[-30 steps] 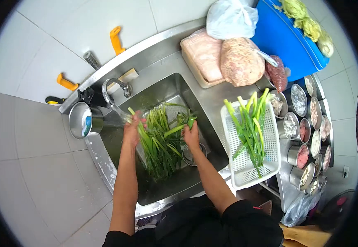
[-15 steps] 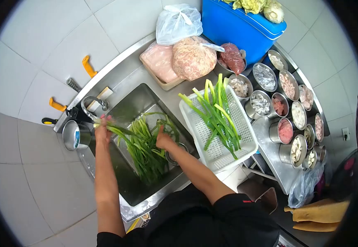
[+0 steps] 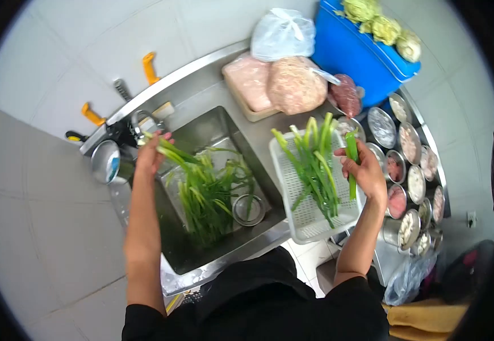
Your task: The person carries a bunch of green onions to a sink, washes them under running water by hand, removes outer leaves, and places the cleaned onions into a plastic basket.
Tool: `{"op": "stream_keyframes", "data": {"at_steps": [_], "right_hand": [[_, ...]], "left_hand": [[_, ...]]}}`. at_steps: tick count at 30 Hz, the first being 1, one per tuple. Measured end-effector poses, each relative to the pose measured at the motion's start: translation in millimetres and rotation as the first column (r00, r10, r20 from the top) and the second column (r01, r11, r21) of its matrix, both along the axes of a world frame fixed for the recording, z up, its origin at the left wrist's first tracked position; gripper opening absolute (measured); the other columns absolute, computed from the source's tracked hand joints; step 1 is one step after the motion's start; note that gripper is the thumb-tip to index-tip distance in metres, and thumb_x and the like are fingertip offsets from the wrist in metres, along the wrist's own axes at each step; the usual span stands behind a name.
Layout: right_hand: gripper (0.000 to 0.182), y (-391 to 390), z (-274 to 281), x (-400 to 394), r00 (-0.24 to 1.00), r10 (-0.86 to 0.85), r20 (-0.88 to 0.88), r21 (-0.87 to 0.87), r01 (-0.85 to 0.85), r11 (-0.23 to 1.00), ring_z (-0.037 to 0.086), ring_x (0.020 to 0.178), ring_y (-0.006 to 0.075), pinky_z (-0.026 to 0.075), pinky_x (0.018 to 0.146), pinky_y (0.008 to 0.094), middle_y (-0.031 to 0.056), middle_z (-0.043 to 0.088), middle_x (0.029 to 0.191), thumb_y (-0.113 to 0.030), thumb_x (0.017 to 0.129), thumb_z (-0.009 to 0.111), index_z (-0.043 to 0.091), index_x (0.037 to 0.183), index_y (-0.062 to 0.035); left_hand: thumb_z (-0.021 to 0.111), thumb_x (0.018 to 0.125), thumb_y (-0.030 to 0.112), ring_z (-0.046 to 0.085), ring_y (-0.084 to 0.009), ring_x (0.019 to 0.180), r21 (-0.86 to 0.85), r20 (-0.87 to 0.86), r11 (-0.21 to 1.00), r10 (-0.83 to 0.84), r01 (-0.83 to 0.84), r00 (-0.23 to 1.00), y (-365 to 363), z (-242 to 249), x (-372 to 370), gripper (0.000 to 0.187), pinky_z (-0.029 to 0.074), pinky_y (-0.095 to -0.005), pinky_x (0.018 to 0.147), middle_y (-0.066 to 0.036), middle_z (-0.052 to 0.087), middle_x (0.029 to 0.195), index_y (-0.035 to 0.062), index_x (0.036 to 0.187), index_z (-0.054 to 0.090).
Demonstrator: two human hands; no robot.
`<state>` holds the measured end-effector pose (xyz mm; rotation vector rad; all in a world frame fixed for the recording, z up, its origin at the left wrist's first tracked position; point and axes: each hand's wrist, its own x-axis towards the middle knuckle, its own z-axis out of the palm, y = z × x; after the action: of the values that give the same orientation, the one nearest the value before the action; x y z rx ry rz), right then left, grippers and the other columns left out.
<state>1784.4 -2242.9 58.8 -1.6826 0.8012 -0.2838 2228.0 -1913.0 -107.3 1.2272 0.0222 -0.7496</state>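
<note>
Under the faucet (image 3: 145, 120), my left hand (image 3: 151, 153) is closed around the pale ends of some green onions, whose leaves trail into the steel sink. A heap of green onions (image 3: 204, 193) lies in the basin. My right hand (image 3: 361, 167) is over the right side of the white perforated basket (image 3: 299, 227), fingers closed on a short green leaf piece (image 3: 352, 165). Several green onions (image 3: 318, 170) lie in the basket, beside that hand. A round metal strainer or bowl (image 3: 248, 210) sits in the sink's right part.
Bagged meat (image 3: 297, 85) and a tray of pale meat (image 3: 247, 82) stand behind the sink. A blue box (image 3: 360, 51) with cabbages (image 3: 386, 28) is at the back right. Several steel containers (image 3: 409, 142) of food line the right. A metal pot (image 3: 106, 162) is at left.
My right hand has moved from the sink to over the basket, now with a green leaf piece. My left hand stays near the faucet, holding onions. The whole view has shifted slightly.
</note>
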Motion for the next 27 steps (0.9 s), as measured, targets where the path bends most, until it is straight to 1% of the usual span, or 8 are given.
{"op": "stream_keyframes", "data": {"at_steps": [1, 3, 5, 9, 11, 14, 18, 27], "right_hand": [[0.057, -11, -37, 5, 0.999, 0.031, 0.018, 0.015, -0.031, 0.999, 0.059, 0.072, 0.0169, 0.050, 0.067, 0.0293, 0.0119, 0.062, 0.106, -0.005, 0.084, 0.063, 0.039, 0.135, 0.0021], [0.064, -27, -114, 28, 0.960, -0.206, -0.191, -0.812, -0.037, 0.582, 0.060, 0.100, 0.0354, 0.047, 0.090, 0.0411, 0.0219, 0.059, 0.117, -0.013, 0.082, 0.068, 0.038, 0.135, 0.0046], [0.071, 24, -106, 76, 0.959, -0.238, -0.153, -0.883, -0.025, 0.468, 0.046, 0.121, 0.0444, 0.035, 0.105, 0.0451, 0.0280, 0.053, 0.125, -0.023, 0.081, 0.069, 0.035, 0.135, 0.0069], [0.052, 129, -109, 184, 0.944, 0.303, 0.131, -0.256, -0.263, 0.930, 0.050, 0.119, 0.0373, 0.039, 0.101, 0.0404, 0.0239, 0.053, 0.127, -0.022, 0.084, 0.065, 0.049, 0.127, 0.0017], [0.059, 166, -152, 252, 0.829, 0.471, 0.301, -0.545, -0.256, 0.798, 0.050, 0.119, 0.0367, 0.038, 0.102, 0.0392, 0.0232, 0.055, 0.124, -0.024, 0.080, 0.069, 0.047, 0.129, 0.0014], [0.062, 210, -207, 334, 0.810, 0.462, 0.362, -0.512, -0.242, 0.824, 0.053, 0.115, 0.0365, 0.041, 0.098, 0.0401, 0.0252, 0.055, 0.122, -0.026, 0.080, 0.068, 0.044, 0.131, 0.0017], [0.050, 236, -199, 380, 0.684, 0.671, 0.286, -0.154, -0.658, 0.737, 0.059, 0.097, 0.0336, 0.046, 0.083, 0.0406, 0.0232, 0.060, 0.103, -0.030, 0.081, 0.069, 0.051, 0.116, 0.0021], [0.026, 226, -266, 347, 0.562, 0.758, 0.330, 0.265, -0.827, 0.497, 0.046, 0.056, 0.0091, 0.039, 0.053, 0.0266, -0.0015, 0.050, 0.062, -0.029, 0.092, 0.060, 0.057, 0.086, -0.0039]], "left_hand": [[0.048, 0.098, 0.025, 0.062, -0.0328, 0.100, -0.044, -0.009, 0.999, -0.020, 0.020, 1.000, -2, 6, -3, 0.031, 0.052, -0.0458, 0.087, -0.018, 0.060, 0.116, 0.0048, 0.121, 0.046], [0.047, 0.098, 0.024, 0.062, -0.0339, 0.101, -0.129, -0.032, 0.992, -0.015, 0.010, 0.999, 3, 10, -2, 0.028, 0.051, -0.0445, 0.088, -0.018, 0.060, 0.116, 0.0039, 0.118, 0.047], [0.047, 0.098, 0.023, 0.061, -0.0353, 0.104, -0.176, -0.048, 0.983, 0.036, -0.044, 0.998, 2, 18, -5, 0.025, 0.051, -0.0465, 0.088, -0.019, 0.060, 0.115, 0.0040, 0.115, 0.045], [0.047, 0.099, 0.022, 0.059, -0.0371, 0.105, -0.187, -0.103, 0.977, 0.082, -0.100, 0.991, 11, 19, -1, 0.024, 0.049, -0.0487, 0.090, -0.019, 0.058, 0.115, 0.0053, 0.115, 0.041], [0.048, 0.098, 0.023, 0.060, -0.0366, 0.103, -0.175, -0.121, 0.973, 0.128, -0.148, 0.984, 12, 17, 4, 0.025, 0.049, -0.0485, 0.091, -0.018, 0.057, 0.113, 0.0050, 0.114, 0.041], [0.053, 0.096, 0.027, 0.060, -0.0330, 0.099, -0.212, -0.177, 0.949, 0.197, -0.233, 0.964, 15, 31, -3, 0.034, 0.050, -0.0471, 0.089, -0.016, 0.056, 0.108, 0.0042, 0.118, 0.039], [0.058, 0.094, 0.028, 0.060, -0.0227, 0.091, -0.064, 0.311, 0.985, 0.172, -0.160, 0.935, 26, 36, -10, 0.031, 0.048, -0.0413, 0.088, -0.009, 0.057, 0.096, 0.0071, 0.113, 0.046], [0.045, 0.098, 0.041, 0.037, -0.0153, 0.049, -0.252, 0.338, 0.648, 0.755, -0.719, 0.562, 75, 73, 27, 0.043, 0.040, -0.0324, 0.047, -0.002, 0.036, 0.058, 0.0091, 0.070, 0.037]]}}
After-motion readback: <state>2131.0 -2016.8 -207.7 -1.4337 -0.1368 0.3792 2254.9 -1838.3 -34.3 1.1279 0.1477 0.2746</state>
